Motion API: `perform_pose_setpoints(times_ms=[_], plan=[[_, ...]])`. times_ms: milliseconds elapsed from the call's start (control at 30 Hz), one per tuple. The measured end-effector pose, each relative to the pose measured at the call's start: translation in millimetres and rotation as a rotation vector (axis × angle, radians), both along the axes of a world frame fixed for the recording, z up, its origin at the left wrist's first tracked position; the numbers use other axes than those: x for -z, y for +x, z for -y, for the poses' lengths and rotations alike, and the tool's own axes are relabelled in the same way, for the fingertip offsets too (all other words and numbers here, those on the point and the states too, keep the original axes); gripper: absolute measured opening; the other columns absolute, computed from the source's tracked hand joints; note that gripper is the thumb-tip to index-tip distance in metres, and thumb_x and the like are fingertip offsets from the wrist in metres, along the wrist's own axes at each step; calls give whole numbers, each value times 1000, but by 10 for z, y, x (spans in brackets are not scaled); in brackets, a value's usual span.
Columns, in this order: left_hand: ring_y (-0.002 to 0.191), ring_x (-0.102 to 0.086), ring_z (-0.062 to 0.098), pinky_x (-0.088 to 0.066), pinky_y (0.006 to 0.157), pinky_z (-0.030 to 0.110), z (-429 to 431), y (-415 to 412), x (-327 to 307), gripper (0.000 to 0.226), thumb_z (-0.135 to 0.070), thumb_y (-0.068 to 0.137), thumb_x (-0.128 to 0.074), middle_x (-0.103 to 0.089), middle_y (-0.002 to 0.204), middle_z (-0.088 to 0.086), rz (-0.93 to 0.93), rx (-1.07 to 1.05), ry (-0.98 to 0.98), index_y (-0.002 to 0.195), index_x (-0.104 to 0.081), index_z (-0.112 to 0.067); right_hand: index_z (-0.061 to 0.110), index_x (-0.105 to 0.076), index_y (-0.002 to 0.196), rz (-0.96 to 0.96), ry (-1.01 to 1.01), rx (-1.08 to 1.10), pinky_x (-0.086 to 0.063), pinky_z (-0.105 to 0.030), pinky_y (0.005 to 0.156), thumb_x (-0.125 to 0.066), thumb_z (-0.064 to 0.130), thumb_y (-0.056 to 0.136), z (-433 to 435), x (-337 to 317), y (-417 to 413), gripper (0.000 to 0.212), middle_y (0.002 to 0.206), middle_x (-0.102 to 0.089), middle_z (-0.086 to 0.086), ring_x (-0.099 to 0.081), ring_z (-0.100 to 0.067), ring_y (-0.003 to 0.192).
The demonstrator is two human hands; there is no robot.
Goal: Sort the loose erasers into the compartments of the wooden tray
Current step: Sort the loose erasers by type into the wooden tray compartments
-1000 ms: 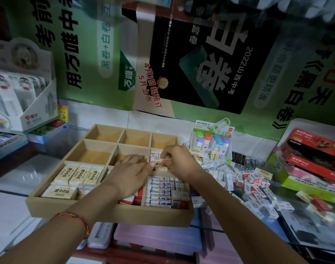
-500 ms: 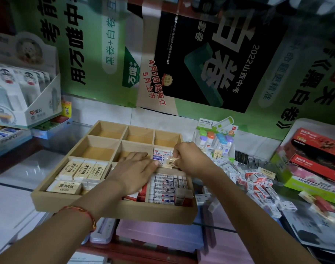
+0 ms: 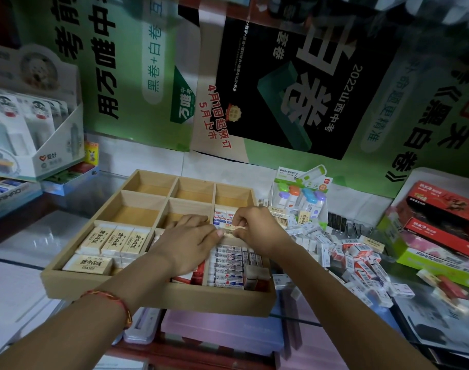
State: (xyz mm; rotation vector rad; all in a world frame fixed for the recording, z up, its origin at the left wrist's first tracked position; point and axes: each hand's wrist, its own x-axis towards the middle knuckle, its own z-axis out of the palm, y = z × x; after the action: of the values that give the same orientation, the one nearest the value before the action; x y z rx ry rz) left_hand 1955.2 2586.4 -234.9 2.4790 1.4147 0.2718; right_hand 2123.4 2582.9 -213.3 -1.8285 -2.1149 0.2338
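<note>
Cream eraser point(image 3: 228, 232) in right hand point(image 3: 257, 231)

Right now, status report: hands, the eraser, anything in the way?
Left hand flat on the wooden tray's middle, open. Right hand pinches a cream eraser over the tray's right column. Loose erasers piled right of tray; path looks clear.

Pale tan wooden tray point(image 3: 214, 300) holds cream erasers point(image 3: 113, 240) with black lettering at lower left and white erasers point(image 3: 228, 265) printed blue and red at centre. Loose erasers point(image 3: 361, 263) at right are white with red patches and black barcodes. Across the top, a green and black poster point(image 3: 294, 76) carries white and red characters.
</note>
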Motion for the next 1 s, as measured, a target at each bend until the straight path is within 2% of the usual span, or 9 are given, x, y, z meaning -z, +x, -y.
perform_pose_setpoints(times_ms=[100,200,300,433,567,667,800,900,1000], plan=[[139,-14,12,-14,111,36,-4,-13,18,47,-45,99,-17,-24,152,-6,54,-1,5,137,-40,-32,0,-67,93,10,-41,-12,-50,-34,80,-61,0,84,-17,-11,-20,11,91,-61,-10,-59,-22,85],[135,-22,12,-19,110,32,0,-32,34,45,-43,99,-19,-30,148,-6,165,-13,17,139,-37,-32,-5,-68,94,110,-62,-89,-45,-37,86,-49,-8,85,-29,42,-84,22,104,-60,-19,-56,-28,97],[138,-18,13,-16,112,33,-6,-25,28,45,-40,100,-18,-26,151,-5,109,-36,10,141,-35,-32,-7,-68,95,98,-81,-109,-44,-39,87,-46,-10,83,-29,76,-92,25,105,-60,-23,-55,-32,99],[139,-16,13,-14,114,34,-3,-16,16,46,-41,100,-16,-24,152,-5,84,-47,-3,141,-35,-32,4,-66,106,7,-51,90,-48,-33,91,-45,-4,86,30,-2,-27,30,113,-61,-13,-57,-27,105],[139,-16,13,-14,113,33,-6,-17,13,46,-39,101,-17,-23,152,-6,80,-51,-2,144,-29,-31,6,-58,106,149,-150,191,-46,-38,92,-45,7,85,19,20,-140,25,108,-61,-13,-57,-30,102],[139,-14,12,-13,113,33,-6,-17,14,46,-39,101,-16,-20,153,-7,60,-39,-2,145,-26,-32,2,-60,95,-1,-164,192,-50,-38,87,-44,4,84,-4,31,-157,20,96,-61,-15,-58,-29,92],[141,-10,13,-11,114,37,-19,-18,16,45,-42,100,-15,-17,154,-7,15,-8,-15,143,-29,-39,5,-52,114,-164,-235,111,-47,-30,67,-41,-1,89,43,-31,5,28,108,-59,-14,-57,-26,90],[141,-9,12,-9,113,37,-23,-15,15,46,-43,100,-14,-15,154,-8,-5,-3,-22,142,-31,-39,12,-54,101,-351,-44,162,-51,-37,66,-40,-6,86,-14,-159,264,27,100,-65,-14,-64,-29,88],[141,-8,11,-8,113,37,-16,-11,17,46,-44,100,-14,-14,155,-10,-4,-2,-28,141,-32,-39,11,-54,96,-313,160,350,-50,-38,80,-36,-6,87,-161,-132,596,27,102,-63,-16,-61,-29,94]])
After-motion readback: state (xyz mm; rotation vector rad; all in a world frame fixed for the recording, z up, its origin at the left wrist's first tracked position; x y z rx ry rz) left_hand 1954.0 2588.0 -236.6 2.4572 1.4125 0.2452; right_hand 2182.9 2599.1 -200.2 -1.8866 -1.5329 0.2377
